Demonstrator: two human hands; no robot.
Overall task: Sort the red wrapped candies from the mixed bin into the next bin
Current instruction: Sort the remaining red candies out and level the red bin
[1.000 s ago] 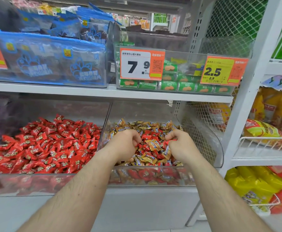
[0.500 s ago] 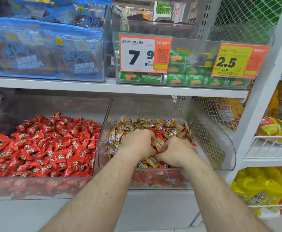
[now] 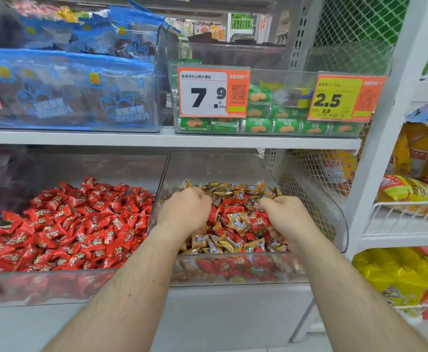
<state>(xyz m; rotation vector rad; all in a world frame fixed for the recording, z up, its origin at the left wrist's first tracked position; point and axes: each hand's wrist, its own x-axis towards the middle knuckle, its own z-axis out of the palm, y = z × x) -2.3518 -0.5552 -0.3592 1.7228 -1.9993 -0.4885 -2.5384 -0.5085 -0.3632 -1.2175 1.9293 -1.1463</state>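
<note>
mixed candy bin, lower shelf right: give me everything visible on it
The mixed bin is a clear plastic tub with a low front wall and a rounded right side, sitting on the lower shelf directly right of the red candy bin. It holds gold wrapped candies heaped toward the back and red wrapped candies showing in the middle and through the front wall. The left hand and right hand both reach in, fingers curled down into the pile; what they hold is hidden.

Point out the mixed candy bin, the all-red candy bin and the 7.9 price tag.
mixed candy bin (image 3: 341,224): head view, on its clear curved right wall.
all-red candy bin (image 3: 42,288): head view, on its clear front wall.
7.9 price tag (image 3: 202,97): head view, on the white panel by the numerals.
</note>
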